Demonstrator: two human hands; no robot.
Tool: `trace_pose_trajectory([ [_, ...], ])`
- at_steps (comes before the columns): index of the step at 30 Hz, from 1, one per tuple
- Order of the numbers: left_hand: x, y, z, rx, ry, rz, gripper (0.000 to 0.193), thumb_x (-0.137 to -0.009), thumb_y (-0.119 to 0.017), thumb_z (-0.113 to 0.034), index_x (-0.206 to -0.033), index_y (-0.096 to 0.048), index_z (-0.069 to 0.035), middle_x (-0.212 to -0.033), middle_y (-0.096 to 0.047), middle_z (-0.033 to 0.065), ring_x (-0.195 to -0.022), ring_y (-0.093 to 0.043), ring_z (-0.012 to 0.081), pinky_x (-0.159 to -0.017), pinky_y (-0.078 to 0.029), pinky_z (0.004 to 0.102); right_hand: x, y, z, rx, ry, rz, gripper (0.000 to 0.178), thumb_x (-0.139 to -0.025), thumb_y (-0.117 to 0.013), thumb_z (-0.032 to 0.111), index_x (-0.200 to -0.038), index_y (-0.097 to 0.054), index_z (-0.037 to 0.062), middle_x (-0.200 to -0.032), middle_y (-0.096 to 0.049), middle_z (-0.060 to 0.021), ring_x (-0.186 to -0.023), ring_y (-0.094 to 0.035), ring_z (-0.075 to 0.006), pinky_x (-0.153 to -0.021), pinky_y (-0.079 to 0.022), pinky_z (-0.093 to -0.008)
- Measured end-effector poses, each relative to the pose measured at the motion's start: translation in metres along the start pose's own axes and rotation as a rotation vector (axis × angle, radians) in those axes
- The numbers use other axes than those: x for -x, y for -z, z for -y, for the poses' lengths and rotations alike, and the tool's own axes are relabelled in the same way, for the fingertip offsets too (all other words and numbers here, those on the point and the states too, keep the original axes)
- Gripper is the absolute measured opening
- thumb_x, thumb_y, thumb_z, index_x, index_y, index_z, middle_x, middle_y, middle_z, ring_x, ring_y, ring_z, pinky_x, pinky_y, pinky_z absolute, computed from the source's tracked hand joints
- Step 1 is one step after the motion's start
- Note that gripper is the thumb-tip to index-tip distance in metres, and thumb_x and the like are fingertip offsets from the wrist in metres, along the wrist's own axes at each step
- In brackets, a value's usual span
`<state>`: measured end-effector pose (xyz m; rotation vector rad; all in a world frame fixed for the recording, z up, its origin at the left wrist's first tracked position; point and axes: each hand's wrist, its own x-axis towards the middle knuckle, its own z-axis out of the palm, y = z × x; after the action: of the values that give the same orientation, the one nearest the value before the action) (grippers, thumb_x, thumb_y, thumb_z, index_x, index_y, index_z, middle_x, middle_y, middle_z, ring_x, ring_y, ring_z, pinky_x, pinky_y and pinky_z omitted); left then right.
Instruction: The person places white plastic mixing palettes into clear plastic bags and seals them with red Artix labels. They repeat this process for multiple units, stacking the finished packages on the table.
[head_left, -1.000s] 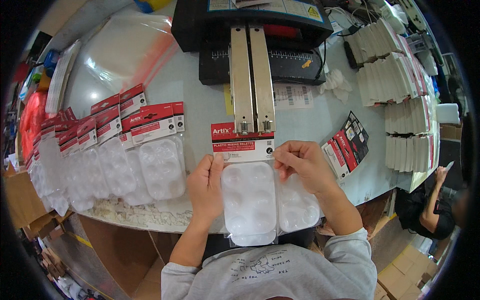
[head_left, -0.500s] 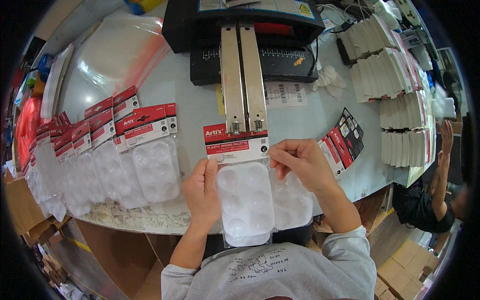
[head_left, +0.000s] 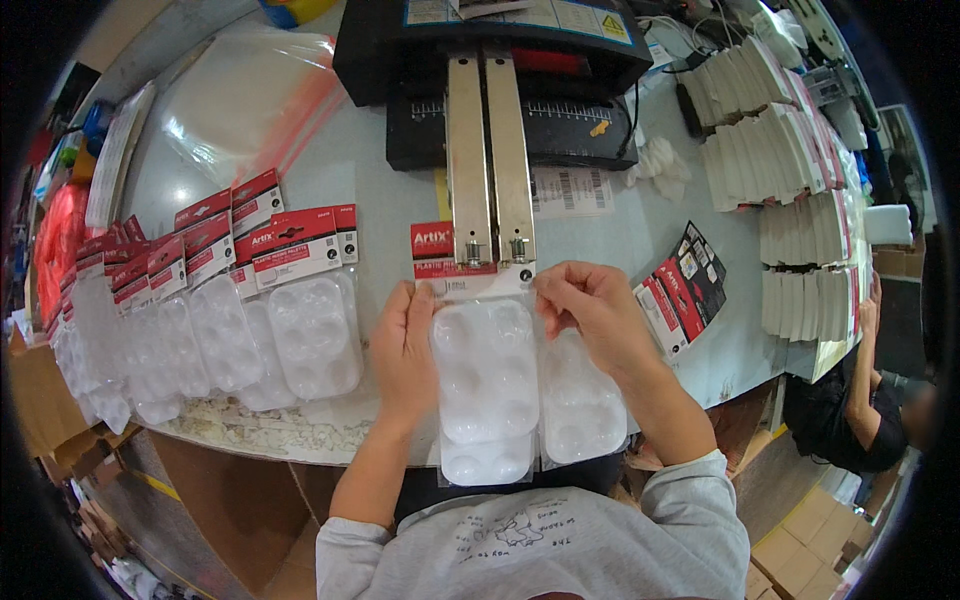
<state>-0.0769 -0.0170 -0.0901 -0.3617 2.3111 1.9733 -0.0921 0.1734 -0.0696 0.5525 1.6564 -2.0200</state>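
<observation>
Presently, both hands are apart from each other, one at each side of a red-and-white header card (head_left: 465, 285) below the front tips of the black machine (head_left: 490, 40). The left hand (head_left: 405, 350) is pinched on the card's left edge, thumb uppermost; the right hand (head_left: 600, 315) is pinched at its right edge, fingers curled under. Two metal bars (head_left: 510, 150) project from the machine over the card's upper part; contact between them cannot be determined. From the card, on the machine's near side, hangs a bagged white palette (head_left: 485, 370) with round wells, reaching past the table edge. A second bagged palette (head_left: 585, 410) lies just beside it, partly under the right hand. Left of the machine are a stack of clear bags (head_left: 245, 100) and, nearer the person, an overlapping row of carded palettes (head_left: 315, 340). Right of the machine are crumpled white tissue (head_left: 660, 170), several loose cards (head_left: 682, 290) and, farther right, tall stacks of cards (head_left: 770, 150).
</observation>
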Motion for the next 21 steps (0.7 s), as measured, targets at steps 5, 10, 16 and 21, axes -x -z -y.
trace_pose_trajectory([
  [5,-0.015,-0.002,0.009,0.076,-0.042,0.031,0.031,-0.097,-0.044,-0.019,-0.072,-0.043,-0.002,-0.064,-0.039,-0.0004,-0.063,-0.034,0.0065,-0.06,-0.037,0.0216,-0.013,0.001,0.0,0.018,0.084,-0.035,0.016,-0.085,-0.061,0.014,-0.083,-0.062,-0.0022,-0.071,-0.06,-0.0066,-0.053,-0.054,-0.0097,-0.051,-0.047,-0.0238],
  [10,-0.012,0.002,0.018,0.038,-0.026,0.019,0.029,-0.097,-0.045,-0.018,-0.073,-0.045,0.0,-0.065,-0.043,-0.0001,-0.065,-0.037,0.006,-0.064,-0.039,0.021,-0.008,0.009,0.005,0.152,0.173,-0.092,0.019,-0.085,-0.062,0.014,-0.088,-0.063,-0.0047,-0.074,-0.062,-0.0067,-0.057,-0.057,-0.0111,-0.054,-0.048,-0.0242],
  [16,-0.013,0.077,-0.021,-1.08,-0.388,-0.393,0.024,-0.09,-0.051,-0.017,-0.104,-0.057,0.001,-0.113,-0.053,0.0167,-0.109,-0.048,0.0319,-0.096,-0.036,0.0389,0.021,0.103,0.008,1.194,0.417,-0.808,0.068,-0.072,-0.075,0.032,-0.121,-0.048,-0.0061,-0.119,-0.055,-0.0185,-0.109,-0.054,-0.0297,-0.092,-0.039,-0.0393],
  [21,0.044,0.054,-0.001,-0.836,-0.365,-0.023,0.025,-0.083,-0.063,-0.023,-0.094,-0.054,-0.002,-0.108,-0.049,0.0167,-0.102,-0.046,0.0333,-0.088,-0.037,0.041,0.022,0.147,-0.052,1.232,0.476,-0.799,0.081,-0.065,-0.078,0.038,-0.127,-0.045,-0.0031,-0.135,-0.044,-0.0202,-0.125,-0.043,-0.0321,-0.099,-0.031,-0.0406],
])
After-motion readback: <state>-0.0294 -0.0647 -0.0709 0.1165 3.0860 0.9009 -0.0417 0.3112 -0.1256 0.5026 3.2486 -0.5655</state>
